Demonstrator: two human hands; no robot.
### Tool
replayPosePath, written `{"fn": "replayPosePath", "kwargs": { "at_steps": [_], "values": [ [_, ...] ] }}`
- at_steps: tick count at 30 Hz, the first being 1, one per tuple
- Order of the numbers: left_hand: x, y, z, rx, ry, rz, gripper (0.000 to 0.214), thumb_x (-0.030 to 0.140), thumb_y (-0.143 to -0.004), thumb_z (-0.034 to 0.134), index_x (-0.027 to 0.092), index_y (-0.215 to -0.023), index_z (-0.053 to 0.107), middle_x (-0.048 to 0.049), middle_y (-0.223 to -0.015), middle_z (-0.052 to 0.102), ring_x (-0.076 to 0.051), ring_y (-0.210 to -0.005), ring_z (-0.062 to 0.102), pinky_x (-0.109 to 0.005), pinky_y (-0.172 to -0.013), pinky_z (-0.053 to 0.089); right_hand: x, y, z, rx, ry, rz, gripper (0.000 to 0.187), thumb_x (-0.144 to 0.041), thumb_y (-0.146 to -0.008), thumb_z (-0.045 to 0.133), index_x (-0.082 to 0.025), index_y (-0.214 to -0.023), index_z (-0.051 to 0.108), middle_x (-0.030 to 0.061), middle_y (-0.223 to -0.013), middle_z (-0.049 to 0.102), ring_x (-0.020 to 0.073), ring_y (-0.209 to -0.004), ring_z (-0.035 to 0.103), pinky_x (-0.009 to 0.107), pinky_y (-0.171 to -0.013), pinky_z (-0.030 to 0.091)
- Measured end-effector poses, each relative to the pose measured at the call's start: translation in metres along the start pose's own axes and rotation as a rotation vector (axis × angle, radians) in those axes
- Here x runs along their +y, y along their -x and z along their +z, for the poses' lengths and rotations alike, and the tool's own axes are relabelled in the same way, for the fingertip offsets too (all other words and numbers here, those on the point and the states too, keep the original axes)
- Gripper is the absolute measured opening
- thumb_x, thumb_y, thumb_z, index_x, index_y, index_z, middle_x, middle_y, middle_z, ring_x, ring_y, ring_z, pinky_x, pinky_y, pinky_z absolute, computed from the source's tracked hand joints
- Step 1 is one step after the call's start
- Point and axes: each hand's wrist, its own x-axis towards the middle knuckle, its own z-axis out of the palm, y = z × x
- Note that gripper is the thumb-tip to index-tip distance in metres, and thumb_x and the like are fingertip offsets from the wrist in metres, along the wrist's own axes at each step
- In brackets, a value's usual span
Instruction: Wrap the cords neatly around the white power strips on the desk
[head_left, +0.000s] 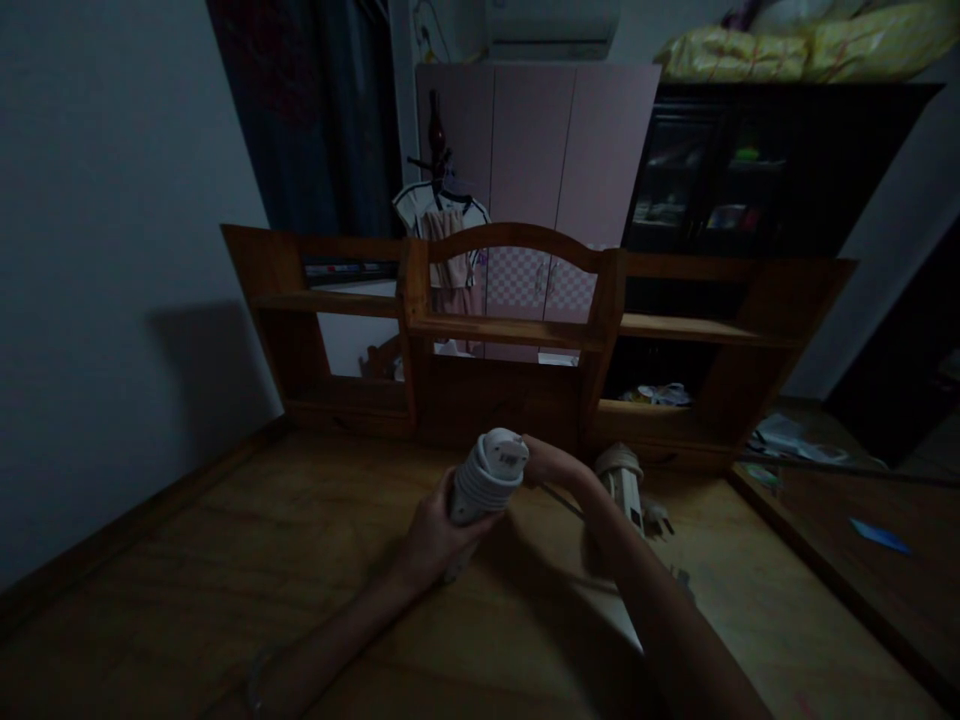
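My left hand (433, 538) is wrapped round a white power strip (466, 506), which it holds tilted up above the wooden surface. Several turns of white cord (487, 486) circle the strip near its upper end. Close against that end is my right hand (553, 464), its fingers bent and partly hidden behind the strip. A loose stretch of cord (562, 503) runs from this hand down to the right and passes behind my right forearm. Beyond the forearm lies a second power strip (626, 495) with cord wound round its far end, and a plug (660, 518) beside it.
A wooden shelf unit (517, 327) stands along the far edge of the wooden surface (300, 540). The wall (112, 250) rises at left. A raised wooden edge (825, 575) borders the right side. Wardrobes (525, 160) and hanging clothes (448, 225) stand farther back.
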Motion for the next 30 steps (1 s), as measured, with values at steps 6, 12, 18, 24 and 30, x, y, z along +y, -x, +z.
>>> {"fn": "replayPosePath", "kwargs": {
  "at_steps": [6, 12, 18, 24, 30],
  "values": [
    [0.004, -0.006, 0.000, 0.022, 0.090, -0.034, 0.068, 0.036, -0.064, 0.076, 0.017, -0.123, 0.049, -0.0095, -0.113, 0.065, -0.024, -0.101, 0.062, -0.034, -0.085, 0.050, 0.004, -0.001, 0.005, -0.044, 0.066, 0.062, 0.010, -0.016, -0.075, 0.046, -0.014, -0.073, 0.055, -0.0032, -0.059, 0.049, 0.0052, -0.047, 0.041, 0.014, -0.043, 0.034],
    [0.003, -0.009, -0.003, 0.000, 0.197, -0.167, 0.055, 0.045, -0.062, 0.077, 0.014, -0.104, 0.061, -0.0111, -0.100, 0.070, -0.026, -0.089, 0.066, -0.032, -0.075, 0.052, 0.003, 0.000, 0.003, -0.087, 0.207, 0.093, 0.019, -0.021, -0.082, 0.044, -0.012, -0.082, 0.062, -0.0019, -0.062, 0.054, 0.0054, -0.047, 0.045, 0.014, -0.045, 0.038],
    [-0.012, -0.016, -0.006, -0.034, 0.427, -0.344, 0.048, 0.053, -0.070, 0.068, 0.011, -0.093, 0.063, -0.0096, -0.075, 0.070, -0.021, -0.060, 0.066, -0.027, -0.052, 0.050, -0.018, 0.004, 0.006, -0.086, 0.492, 0.111, 0.027, -0.026, -0.088, 0.046, -0.016, -0.094, 0.069, 0.0057, -0.078, 0.068, 0.0106, -0.062, 0.060, 0.018, -0.056, 0.042],
    [-0.026, -0.016, -0.011, -0.036, 0.583, -0.452, 0.051, 0.058, -0.074, 0.061, 0.011, -0.091, 0.068, -0.0069, -0.070, 0.068, -0.016, -0.056, 0.063, -0.023, -0.051, 0.048, -0.057, 0.025, 0.020, 0.058, 0.774, 0.131, 0.029, -0.031, -0.089, 0.046, -0.016, -0.100, 0.069, 0.0148, -0.098, 0.069, 0.0253, -0.092, 0.065, 0.031, -0.073, 0.045],
    [-0.015, -0.019, -0.008, -0.060, 0.732, -0.477, 0.049, 0.058, -0.076, 0.059, 0.011, -0.089, 0.066, -0.0072, -0.076, 0.069, -0.016, -0.060, 0.064, -0.027, -0.058, 0.052, -0.081, 0.043, 0.020, 0.124, 0.907, 0.125, 0.022, -0.024, -0.087, 0.049, -0.016, -0.099, 0.066, 0.0146, -0.100, 0.068, 0.0256, -0.095, 0.065, 0.031, -0.074, 0.045]
  ]
}}
